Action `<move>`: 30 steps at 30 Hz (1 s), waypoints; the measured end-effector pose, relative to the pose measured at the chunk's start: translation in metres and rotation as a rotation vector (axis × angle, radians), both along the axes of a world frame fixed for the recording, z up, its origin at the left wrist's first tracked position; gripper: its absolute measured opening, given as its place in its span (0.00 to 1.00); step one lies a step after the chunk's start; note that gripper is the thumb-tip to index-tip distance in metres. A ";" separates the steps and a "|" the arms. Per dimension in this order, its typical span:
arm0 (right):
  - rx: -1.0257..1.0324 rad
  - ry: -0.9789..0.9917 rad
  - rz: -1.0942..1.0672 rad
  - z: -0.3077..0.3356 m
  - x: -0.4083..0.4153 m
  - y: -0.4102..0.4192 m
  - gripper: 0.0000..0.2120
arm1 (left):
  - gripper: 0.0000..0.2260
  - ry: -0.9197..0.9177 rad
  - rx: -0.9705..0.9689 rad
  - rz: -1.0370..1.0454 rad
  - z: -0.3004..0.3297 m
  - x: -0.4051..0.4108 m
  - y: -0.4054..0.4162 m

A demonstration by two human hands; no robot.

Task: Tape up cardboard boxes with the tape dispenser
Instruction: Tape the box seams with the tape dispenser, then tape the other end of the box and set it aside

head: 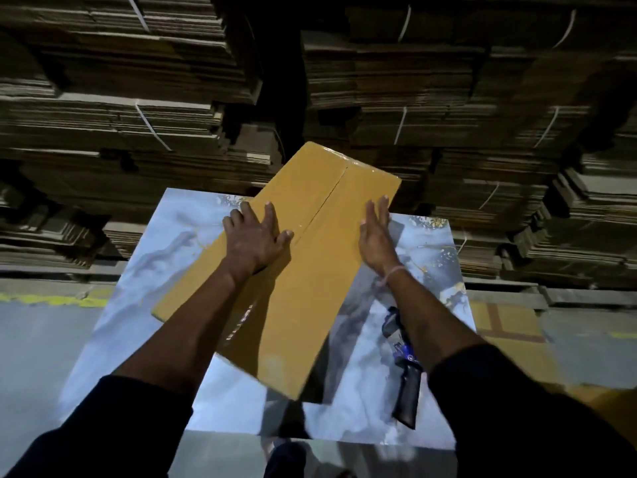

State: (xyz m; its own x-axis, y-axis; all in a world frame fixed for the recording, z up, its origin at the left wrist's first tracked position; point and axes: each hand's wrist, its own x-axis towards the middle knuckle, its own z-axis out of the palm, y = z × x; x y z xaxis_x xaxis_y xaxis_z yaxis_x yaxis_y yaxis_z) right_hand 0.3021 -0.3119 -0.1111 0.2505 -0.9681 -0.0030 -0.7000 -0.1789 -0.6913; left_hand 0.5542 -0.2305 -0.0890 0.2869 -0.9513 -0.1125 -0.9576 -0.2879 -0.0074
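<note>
Hands are lying flat, fingers straight: left hand (pixel 255 236) pressing the box (pixel 293 270), right hand (pixel 375 232) bracing its edge. Flaps should be meeting squarely before the tape dispenser (pixel 403 367) is lifted.

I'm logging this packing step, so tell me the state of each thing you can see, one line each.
Cardboard box: flaps closed, glossy tape along the seam, lying on the table, far end overhanging.
Left hand: flat on the box top, fingers spread.
Right hand: fingers straight, against the box's right edge.
Tape dispenser: lying on the table, unheld.
Table: bearing box and dispenser.
Flattened cartons: stacked, strapped.
</note>
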 end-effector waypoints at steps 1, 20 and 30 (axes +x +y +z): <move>0.010 0.025 -0.002 0.004 -0.005 -0.011 0.27 | 0.36 0.004 -0.004 -0.024 0.000 -0.001 0.001; -0.085 -0.050 0.010 -0.013 0.014 0.123 0.24 | 0.30 0.309 -0.124 0.028 0.007 0.010 0.104; 0.001 -0.229 0.146 0.000 -0.026 0.130 0.24 | 0.32 0.470 -0.135 0.018 -0.003 0.000 0.140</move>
State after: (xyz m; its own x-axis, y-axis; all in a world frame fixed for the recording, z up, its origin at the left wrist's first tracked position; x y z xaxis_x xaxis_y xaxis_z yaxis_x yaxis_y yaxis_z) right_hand 0.2762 -0.1816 -0.1108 0.3816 -0.9218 0.0684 -0.4926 -0.2654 -0.8288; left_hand 0.5545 -0.0909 -0.0924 0.2508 -0.9618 -0.1095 -0.8433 -0.2727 0.4631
